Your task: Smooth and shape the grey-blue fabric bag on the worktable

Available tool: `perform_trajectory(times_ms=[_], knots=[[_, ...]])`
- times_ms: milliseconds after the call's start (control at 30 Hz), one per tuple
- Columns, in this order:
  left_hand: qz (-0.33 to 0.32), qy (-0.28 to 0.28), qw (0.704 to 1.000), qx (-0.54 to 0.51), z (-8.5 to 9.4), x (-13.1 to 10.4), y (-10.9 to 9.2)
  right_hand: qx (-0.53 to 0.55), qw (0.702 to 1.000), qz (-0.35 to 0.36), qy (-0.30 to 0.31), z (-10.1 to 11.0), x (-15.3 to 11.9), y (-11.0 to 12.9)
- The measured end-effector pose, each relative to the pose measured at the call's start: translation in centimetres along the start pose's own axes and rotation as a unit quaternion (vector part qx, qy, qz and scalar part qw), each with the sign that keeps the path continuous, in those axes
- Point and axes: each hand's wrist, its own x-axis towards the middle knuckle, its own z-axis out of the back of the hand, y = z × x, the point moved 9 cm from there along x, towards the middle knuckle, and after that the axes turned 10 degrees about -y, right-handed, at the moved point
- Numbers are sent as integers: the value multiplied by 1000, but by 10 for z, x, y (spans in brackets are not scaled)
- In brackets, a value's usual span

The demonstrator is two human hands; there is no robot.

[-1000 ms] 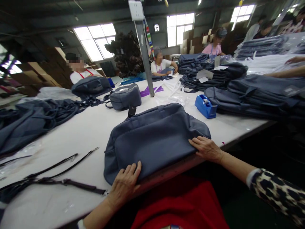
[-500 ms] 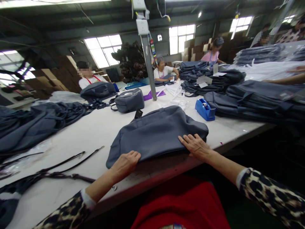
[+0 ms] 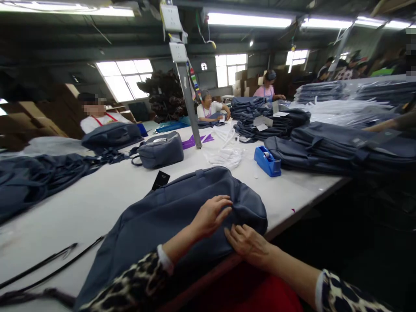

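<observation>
A large dark blue bag [image 3: 152, 221] lies on its side at the front edge of the white table [image 3: 100, 195]. My left hand [image 3: 211, 215] is over the middle right part of the bag, thumb and fingers apart, with nothing held. Close by, to the right and lower, my right hand [image 3: 248, 245] rests at the bag's near edge, its fingers bent against the fabric; a hold on it cannot be made out. A black tag [image 3: 160, 180] sticks up from the bag's far side.
A blue tape dispenser [image 3: 267, 161] stands beyond the bag, near stacked flat bags [image 3: 351, 145]. A smaller bag [image 3: 160, 150] is by a metal post [image 3: 189, 104]. Black straps [image 3: 48, 268] lie at left. Several people work across the table; another person's arm [image 3: 386, 125] reaches in at right.
My left hand has moved right and up from the bag's lower left edge onto its middle right part, near my right hand. The bag appears closer and extends further left; the view has shifted.
</observation>
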Motion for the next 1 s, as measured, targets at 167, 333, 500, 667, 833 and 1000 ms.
perform_trajectory(times_ms=[167, 333, 500, 667, 833, 1000], knots=[[23, -100, 995, -11, -80, 24, 59, 8, 997, -69, -27, -9, -13, 3], [64, -102, 990, -69, -93, 16, 91, 280, 947, -155, -8, 34, -1, -47], [73, -103, 986, -105, -89, 18, 90, 338, 826, -441, -95, 37, 1, -202], [80, -118, 981, -133, -88, 17, 87, 371, 851, -372, -10, -50, 24, -236], [100, -128, 973, -166, -86, 17, 88, 405, 853, -327, 24, -87, 46, -224], [80, -131, 975, -162, -79, 18, 83, 405, 834, -374, 11, -82, 47, -237]])
